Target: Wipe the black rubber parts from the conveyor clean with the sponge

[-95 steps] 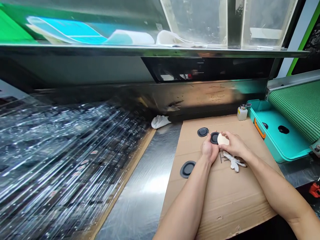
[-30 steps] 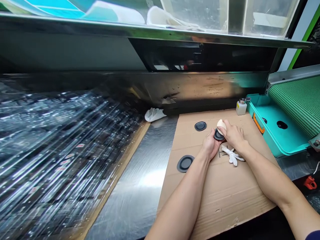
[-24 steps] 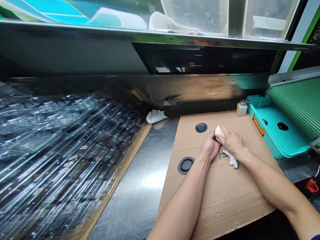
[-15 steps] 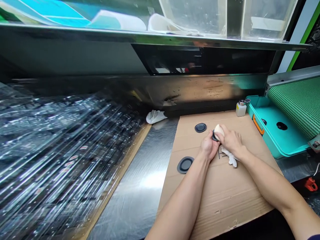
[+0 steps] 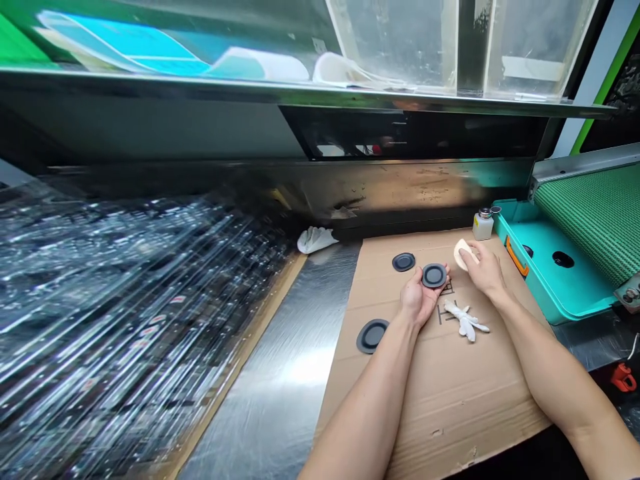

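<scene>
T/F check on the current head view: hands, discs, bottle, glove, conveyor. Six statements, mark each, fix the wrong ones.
1. The left hand holds a dark round disc. True.
2. The right hand presses the cream pad onto that disc. False: the right hand holds the cream pad apart from it.
3. Two other dark discs lie on the cardboard sheet. True.
4. The dispenser bottle lies inside the teal bin. False: the dispenser bottle stands upright outside, beside the teal bin.
5. A white glove lies on the cardboard sheet. True.
6. The conveyor belt is red. False: the conveyor belt is green.
</scene>
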`<state>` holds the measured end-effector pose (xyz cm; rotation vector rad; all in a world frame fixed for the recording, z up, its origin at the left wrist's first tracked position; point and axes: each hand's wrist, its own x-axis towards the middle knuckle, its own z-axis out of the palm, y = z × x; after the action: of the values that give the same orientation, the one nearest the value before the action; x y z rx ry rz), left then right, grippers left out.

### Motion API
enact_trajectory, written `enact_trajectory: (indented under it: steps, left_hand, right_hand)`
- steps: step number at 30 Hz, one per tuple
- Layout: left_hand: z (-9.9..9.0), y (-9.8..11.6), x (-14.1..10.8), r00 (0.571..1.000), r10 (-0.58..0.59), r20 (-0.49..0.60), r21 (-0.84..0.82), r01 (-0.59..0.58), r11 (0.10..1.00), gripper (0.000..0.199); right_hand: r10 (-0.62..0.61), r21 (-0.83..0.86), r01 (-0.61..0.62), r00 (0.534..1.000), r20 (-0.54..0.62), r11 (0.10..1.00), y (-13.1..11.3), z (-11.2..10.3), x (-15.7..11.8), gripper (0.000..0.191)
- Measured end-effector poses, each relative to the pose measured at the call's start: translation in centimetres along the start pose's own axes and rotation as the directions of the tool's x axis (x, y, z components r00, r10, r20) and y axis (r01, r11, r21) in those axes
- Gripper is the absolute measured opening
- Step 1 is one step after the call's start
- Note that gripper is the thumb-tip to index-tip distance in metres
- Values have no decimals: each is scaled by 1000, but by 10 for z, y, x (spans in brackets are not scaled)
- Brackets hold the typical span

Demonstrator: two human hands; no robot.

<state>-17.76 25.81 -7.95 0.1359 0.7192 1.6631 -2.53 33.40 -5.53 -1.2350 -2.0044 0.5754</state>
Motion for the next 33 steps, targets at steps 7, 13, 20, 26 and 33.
enact_trajectory:
  steps: [7,13,20,26,33]
  left_hand:
    - [2,-7,-3,1000,-5,9,89,4,996,36]
    - [1,-10,-8,998,25,53,180,-34,983,32]
    - [0,3,-5,999,38,12,100,-39,994,41]
    - [-4,13,-1,998,62,-16,1,-62,998,36]
    - [-3,3,1,998,63,5,-4,-62,998,37]
  right_hand:
    - [-76,-130,108,970,230,986,-12,11,-11,44]
    - [-2,-245,58,975,222,968,-11,6,-5,47]
    - [72,-501,-20,994,84,865,-13,-31,-3,43]
    - [-107,-164,328,672,733,930,-28,-28,-24,19]
    - [-283,-107,339,892,351,935,-30,3,-20,23]
